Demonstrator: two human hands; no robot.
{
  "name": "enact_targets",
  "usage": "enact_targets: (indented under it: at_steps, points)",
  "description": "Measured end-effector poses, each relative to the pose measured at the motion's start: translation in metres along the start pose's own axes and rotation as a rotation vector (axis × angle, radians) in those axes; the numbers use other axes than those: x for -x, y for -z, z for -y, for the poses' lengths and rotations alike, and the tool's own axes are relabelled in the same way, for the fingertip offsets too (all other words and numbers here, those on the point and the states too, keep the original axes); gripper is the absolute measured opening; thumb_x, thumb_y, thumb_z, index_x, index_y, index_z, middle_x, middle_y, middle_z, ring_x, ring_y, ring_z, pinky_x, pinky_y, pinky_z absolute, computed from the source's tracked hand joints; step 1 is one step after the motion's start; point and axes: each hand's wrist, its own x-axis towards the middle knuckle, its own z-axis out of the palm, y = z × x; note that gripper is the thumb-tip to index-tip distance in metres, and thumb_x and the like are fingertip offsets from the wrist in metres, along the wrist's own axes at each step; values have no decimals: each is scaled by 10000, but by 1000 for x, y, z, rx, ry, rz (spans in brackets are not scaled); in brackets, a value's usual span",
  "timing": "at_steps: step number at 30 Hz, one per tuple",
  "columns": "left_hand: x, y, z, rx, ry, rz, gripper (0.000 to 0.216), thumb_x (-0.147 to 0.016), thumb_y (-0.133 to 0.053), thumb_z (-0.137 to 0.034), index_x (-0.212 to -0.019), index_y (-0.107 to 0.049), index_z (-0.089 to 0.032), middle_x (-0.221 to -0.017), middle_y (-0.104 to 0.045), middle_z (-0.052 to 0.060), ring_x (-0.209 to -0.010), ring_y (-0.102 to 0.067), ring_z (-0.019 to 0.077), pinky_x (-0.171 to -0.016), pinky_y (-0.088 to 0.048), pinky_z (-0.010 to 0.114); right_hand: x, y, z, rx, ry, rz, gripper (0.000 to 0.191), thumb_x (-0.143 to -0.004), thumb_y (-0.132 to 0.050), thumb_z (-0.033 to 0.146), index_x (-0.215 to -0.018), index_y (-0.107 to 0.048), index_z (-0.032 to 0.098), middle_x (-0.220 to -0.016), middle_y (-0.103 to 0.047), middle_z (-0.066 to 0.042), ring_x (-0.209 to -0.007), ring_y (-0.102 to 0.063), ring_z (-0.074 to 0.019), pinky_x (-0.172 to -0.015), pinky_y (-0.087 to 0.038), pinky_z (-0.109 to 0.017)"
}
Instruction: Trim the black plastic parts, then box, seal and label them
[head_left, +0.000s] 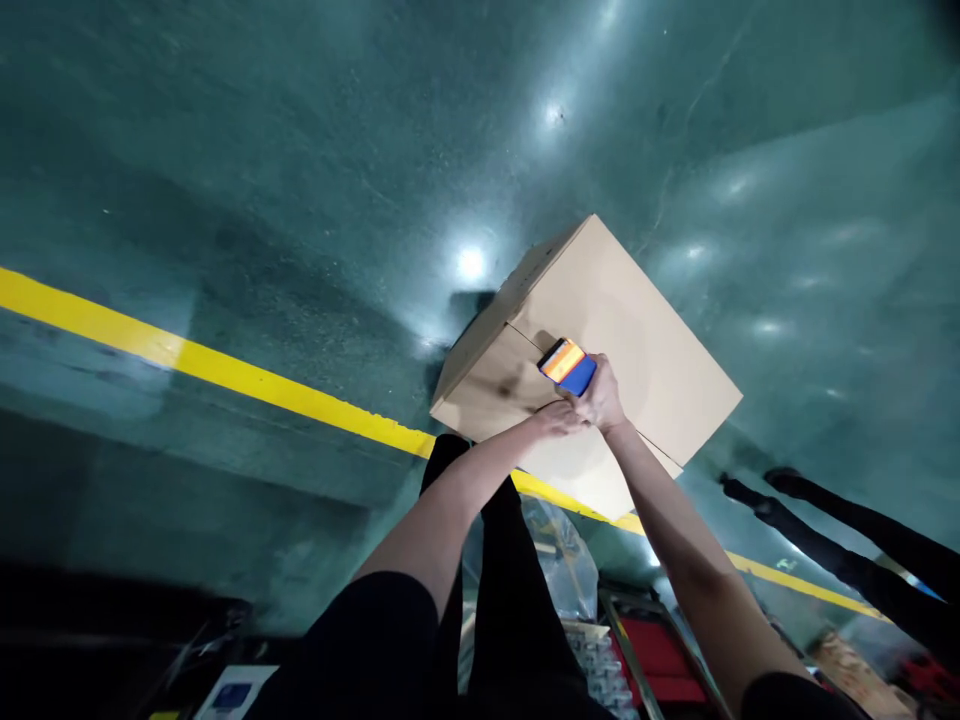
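Closely set together, the two hands are over the middle of the box [637, 340]. The right hand [604, 392] has its fingers curled round the near end of a blue item [570, 367] with an orange and white upper end, which pokes out ahead and to the left of the grip. What the item is, I cannot tell. The left hand [559, 418] comes in just left of the right one, its fingertips reaching to the heel of that grip; whether they press on the hand, the item or the cardboard, I cannot tell, nor whether they pinch anything. Beneath both hands, a seam [525, 335] crosses the top of the box from ahead-left to back-right. On every side of the hands, the box stands out against the green floor [300, 150]. A yellow line [300, 398] on that floor runs left of the hands and behind them, nearer the body. Also behind the hands are clear plastic [566, 560] and something red [660, 650]. Well off to the right stand another person's legs [847, 560], in dark trousers.
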Motion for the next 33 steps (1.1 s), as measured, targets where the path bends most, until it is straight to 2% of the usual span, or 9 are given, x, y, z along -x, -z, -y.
enact_targets:
  at_steps: [3,7,10,12,19,23,26,29,33]
  points:
    - [31,22,18,137,77,-95,253,-904,-612,-148,-1122,-729,-197,-1245,-726,91,-1187,-664,225,-1066,-517,332,-1,-1,1,9,-5,-8,531,-735,-618,495,-1144,-456,198,-939,-610,-64,-772,-615,-245,-698,-552,-415]
    - [48,78,20,547,307,-447,454,-1049,-345,-369,-1379,-566,-149,-1348,-656,181,-1113,-691,241,-971,-574,394,-3,-2,1,51,0,4,512,-728,-584,451,-1149,-435,203,-944,-597,-59,-791,-603,-241,-718,-538,-398]
    - [39,120,4,873,301,-424,475,-1036,-394,-510,-1284,-642,-190,-1316,-683,149,-1180,-666,259,-987,-560,387,-4,-1,3,87,29,6,491,-741,-567,425,-1160,-428,209,-938,-590,-48,-799,-595,-240,-731,-531,-395]
    - [30,138,-7,933,260,-361,405,-1003,-492,-516,-1166,-705,-212,-1260,-713,127,-1178,-662,270,-971,-558,391,-5,0,5,105,56,6,474,-747,-561,406,-1159,-433,209,-944,-591,-53,-815,-596,-247,-743,-531,-401]
    - [7,143,3,941,232,-472,80,-844,-664,-213,-814,-720,-165,-826,-710,33,-753,-630,144,-703,-499,261,-10,2,15,176,134,26,468,-768,-537,343,-1196,-452,174,-986,-613,-101,-852,-617,-286,-754,-548,-436]
    - [-1,145,13,857,233,-531,80,-815,-671,-192,-794,-738,-152,-756,-696,23,-654,-576,122,-624,-447,252,-14,5,17,250,219,45,734,-821,-538,379,-1464,-329,94,-1097,-602,-162,-936,-614,-314,-810,-562,-469]
    - [-2,154,15,791,195,-494,104,-813,-689,-241,-779,-741,-157,-779,-720,31,-668,-599,131,-635,-461,258,-14,7,16,352,224,66,880,-855,-543,437,-1586,-213,75,-1062,-569,-156,-858,-587,-294,-722,-559,-436]
    - [0,162,15,625,174,-469,140,-831,-676,-268,-765,-749,-167,-774,-732,26,-683,-617,139,-635,-453,259,-14,7,15,432,216,113,853,-867,-561,439,-1607,-280,122,-1012,-519,-123,-805,-558,-261,-662,-537,-384]
    - [-1,162,17,438,231,-571,146,-846,-656,-220,-755,-764,-183,-764,-749,16,-690,-631,142,-624,-439,259,-15,10,20,498,240,170,723,-887,-588,464,-1556,-445,231,-985,-483,-84,-770,-531,-213,-658,-525,-332]
